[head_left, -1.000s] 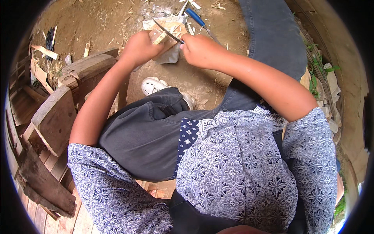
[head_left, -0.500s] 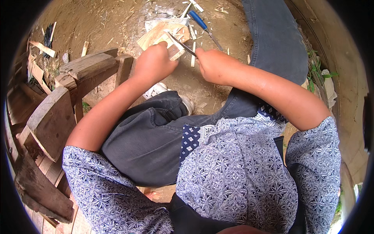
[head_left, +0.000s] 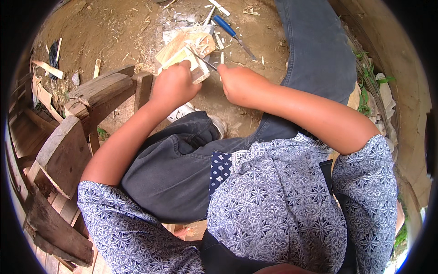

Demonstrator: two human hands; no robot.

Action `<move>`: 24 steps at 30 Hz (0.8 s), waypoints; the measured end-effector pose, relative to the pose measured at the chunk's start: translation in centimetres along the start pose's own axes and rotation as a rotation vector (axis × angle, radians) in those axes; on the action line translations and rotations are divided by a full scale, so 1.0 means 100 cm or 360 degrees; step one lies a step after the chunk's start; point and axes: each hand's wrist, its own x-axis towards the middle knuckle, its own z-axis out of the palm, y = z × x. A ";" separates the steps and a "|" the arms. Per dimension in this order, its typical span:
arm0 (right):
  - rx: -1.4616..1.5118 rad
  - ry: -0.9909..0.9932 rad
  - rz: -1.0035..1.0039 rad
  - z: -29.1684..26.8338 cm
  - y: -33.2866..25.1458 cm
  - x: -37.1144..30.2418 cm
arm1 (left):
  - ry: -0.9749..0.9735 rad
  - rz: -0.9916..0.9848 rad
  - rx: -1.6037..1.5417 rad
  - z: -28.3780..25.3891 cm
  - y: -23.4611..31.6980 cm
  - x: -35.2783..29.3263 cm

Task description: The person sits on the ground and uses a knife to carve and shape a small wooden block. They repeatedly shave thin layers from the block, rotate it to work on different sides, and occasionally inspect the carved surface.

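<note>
The left hand [head_left: 175, 84] is gripping a pale wooden block [head_left: 200, 74], fingers folded around its near side, thumb lying along the top. The right hand [head_left: 239, 86] is making a fist around a knife [head_left: 204, 60]; its handle is hiding inside the grip, and its blade is slanting away to the left, over the block. Whether the edge is biting into the wood cannot be told.

The block is sitting between the two hands, in front of the person, at the near side of a flat orange-tan board [head_left: 169, 49]. That board is resting on a pale base [head_left: 206, 29]. A blue-handled chisel [head_left: 225, 25] is lying on the dirt [head_left: 123, 32] just right of the base, with shavings [head_left: 219, 42] scattering between. Farther left, heavy timbers [head_left: 107, 89] are standing near the left forearm.
</note>
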 end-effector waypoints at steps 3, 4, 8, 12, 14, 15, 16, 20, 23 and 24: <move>0.0042 0.0022 0.0067 0.014 -0.002 0.003 | 0.0005 0.0009 0.0003 -0.001 -0.002 0.001; 0.0057 0.0044 0.0094 0.020 -0.001 0.003 | 0.0001 0.0004 0.0005 -0.002 -0.002 0.001; 0.0261 0.0241 0.0117 0.056 0.008 0.010 | -0.0008 0.0022 0.0039 -0.004 -0.001 0.003; 0.0317 0.0291 0.0169 0.070 0.003 0.016 | 0.0002 0.0005 0.0046 -0.004 -0.003 0.004; 0.0315 0.0268 0.0177 0.069 0.000 0.017 | 0.0005 -0.0017 0.0059 -0.004 -0.004 0.004; 0.0306 0.0261 0.0169 0.067 0.000 0.016 | -0.0001 -0.0016 0.0068 -0.005 -0.004 0.005; 0.0297 0.0253 0.0162 0.065 0.000 0.016 | -0.0007 -0.0015 0.0077 -0.005 -0.004 0.005; 0.0339 0.0198 0.0167 0.056 0.003 0.020 | -0.0010 -0.0008 0.0054 -0.008 -0.004 0.007; 0.0438 0.0145 0.0092 0.042 0.022 0.024 | -0.0045 -0.0024 0.0077 -0.016 -0.001 0.007; 0.0481 0.0198 0.0107 0.035 0.023 0.021 | -0.0052 -0.0024 0.0063 -0.018 -0.003 0.009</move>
